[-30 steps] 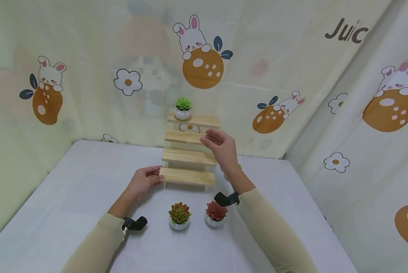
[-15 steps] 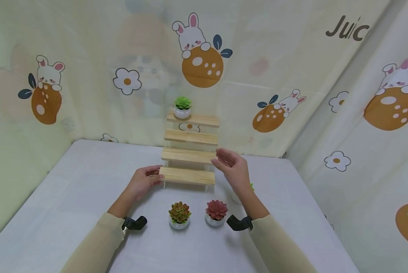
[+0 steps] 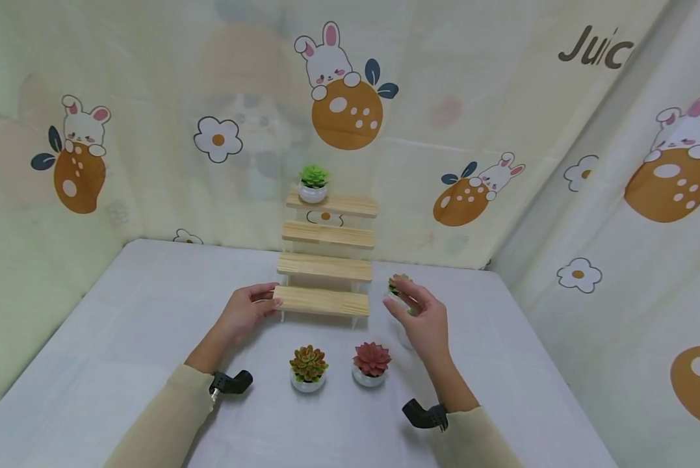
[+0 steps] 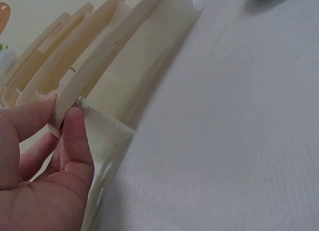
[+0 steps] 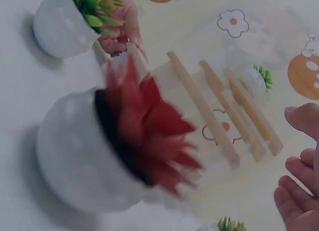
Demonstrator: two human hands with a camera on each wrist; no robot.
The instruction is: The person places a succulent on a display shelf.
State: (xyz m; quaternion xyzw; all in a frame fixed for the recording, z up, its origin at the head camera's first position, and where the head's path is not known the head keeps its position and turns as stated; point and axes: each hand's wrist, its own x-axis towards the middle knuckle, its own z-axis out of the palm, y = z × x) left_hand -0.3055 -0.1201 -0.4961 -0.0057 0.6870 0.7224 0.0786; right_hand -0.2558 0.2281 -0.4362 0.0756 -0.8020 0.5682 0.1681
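Observation:
A stepped wooden plant stand point(image 3: 325, 267) stands at the back of the table. My left hand point(image 3: 246, 314) pinches the left end of its lowest board point(image 4: 92, 66) between thumb and fingers. Right of the stand, my right hand point(image 3: 427, 320) hovers with fingers spread and nothing between them. It partly covers a small potted succulent point(image 3: 399, 279) and a second white pot point(image 3: 407, 339) there. On the top board sits a green succulent point(image 3: 313, 182) in a white pot. A red succulent point(image 3: 372, 359) and an orange-green one point(image 3: 309, 365) stand in front of the stand.
A white cloth covers the table point(image 3: 133, 351). Behind it hangs a cream curtain point(image 3: 162, 182) printed with rabbits and fruit, close to the stand's back. Another curtain point(image 3: 531, 221) closes off the right side.
My right hand has moved from beside the upper boards down and to the right, away from the stand. The left hand keeps its hold on the lowest board.

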